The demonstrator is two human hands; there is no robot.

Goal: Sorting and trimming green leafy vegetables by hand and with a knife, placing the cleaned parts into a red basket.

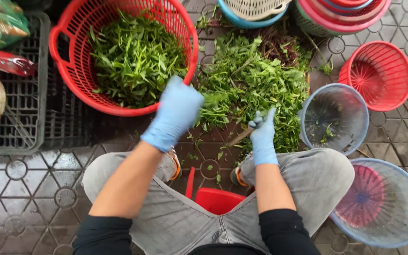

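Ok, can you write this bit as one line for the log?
left hand: gloved, blurred, holding greens by red basket | right hand: gloved, gripping stick-like stem | greens pile: on floor

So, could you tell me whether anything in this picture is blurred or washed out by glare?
Head view: the left hand is smeared by motion blur; the right hand is slightly soft; the greens and red basket are sharp; light is even and soft, with no strong glare.

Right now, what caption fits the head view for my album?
Gloved left hand holds greens by the red basket; right hand grips a stick over the leaf pile.
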